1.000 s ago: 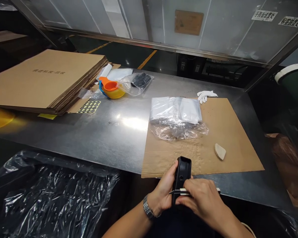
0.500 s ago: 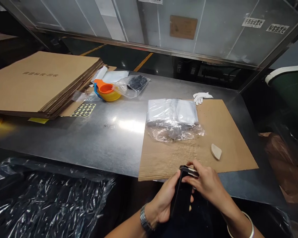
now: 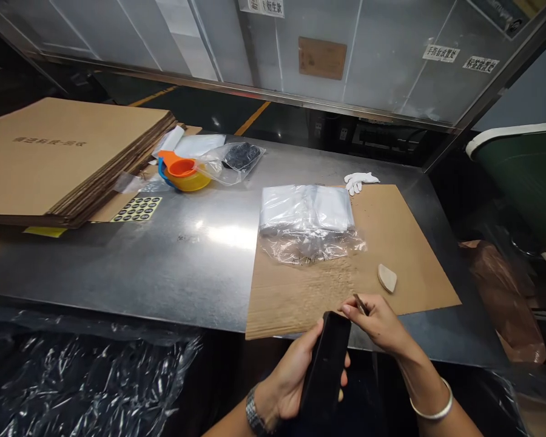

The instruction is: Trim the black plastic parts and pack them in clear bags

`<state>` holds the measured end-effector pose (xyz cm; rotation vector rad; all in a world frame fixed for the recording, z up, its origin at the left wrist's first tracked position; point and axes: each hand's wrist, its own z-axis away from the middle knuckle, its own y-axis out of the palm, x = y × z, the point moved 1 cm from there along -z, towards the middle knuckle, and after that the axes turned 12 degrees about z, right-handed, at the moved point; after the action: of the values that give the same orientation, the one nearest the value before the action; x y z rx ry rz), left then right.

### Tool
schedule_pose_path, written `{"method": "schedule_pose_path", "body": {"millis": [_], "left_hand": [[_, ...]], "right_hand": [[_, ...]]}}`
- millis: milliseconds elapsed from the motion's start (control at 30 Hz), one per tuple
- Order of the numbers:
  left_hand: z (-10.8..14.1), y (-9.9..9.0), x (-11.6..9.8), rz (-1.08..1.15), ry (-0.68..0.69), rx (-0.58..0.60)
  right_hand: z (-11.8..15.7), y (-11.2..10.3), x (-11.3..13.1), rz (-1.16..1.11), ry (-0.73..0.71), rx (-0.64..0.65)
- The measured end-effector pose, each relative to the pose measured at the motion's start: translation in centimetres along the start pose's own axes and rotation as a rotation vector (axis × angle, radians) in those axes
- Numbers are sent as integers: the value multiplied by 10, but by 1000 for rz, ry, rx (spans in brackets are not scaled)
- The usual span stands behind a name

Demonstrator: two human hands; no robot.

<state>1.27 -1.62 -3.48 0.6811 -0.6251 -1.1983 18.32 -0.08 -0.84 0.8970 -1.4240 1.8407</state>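
My left hand is wrapped round a long black rectangular plastic part, tilted up in front of my body. Its fingertips show along the part's right edge. My right hand is closed in a pinch just right of the part's upper end, apart from it. A small thin tool, perhaps a blade, sticks up between those fingers; its exact kind is hard to make out. Beyond the right hand, a pale wedge-shaped pad lies on a cardboard sheet.
Clear plastic bags and a white glove lie on the metal table. Farther left are orange and yellow cups, a sticker sheet and stacked cardboard. Black plastic sheeting covers something at lower left.
My right hand has drawn back from the black part's upper end, and the thin tool now shows above its fingers. The left hand still holds the part. The whole view has shifted slightly.
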Motion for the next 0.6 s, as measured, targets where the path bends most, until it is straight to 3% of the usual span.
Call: {"method": "schedule_pose_path", "body": {"millis": [100,200,300,400,500,600], "left_hand": [[-2,0,-6,83,191,-18],[-3,4,-8,155,390,-91],[-2,11,-6,173,507,-109],[0,17,-2,131,551,-113],[3,17,0,50,551,-148],[2,13,-1,-35,352,-151]], "right_hand": [[18,11,-3,20,107,-4],[38,35,-4,2,206,75],[46,57,-3,-96,238,107],[40,62,-5,-191,262,50],[26,51,-7,-214,275,-34],[11,37,-12,-183,261,-104]]}}
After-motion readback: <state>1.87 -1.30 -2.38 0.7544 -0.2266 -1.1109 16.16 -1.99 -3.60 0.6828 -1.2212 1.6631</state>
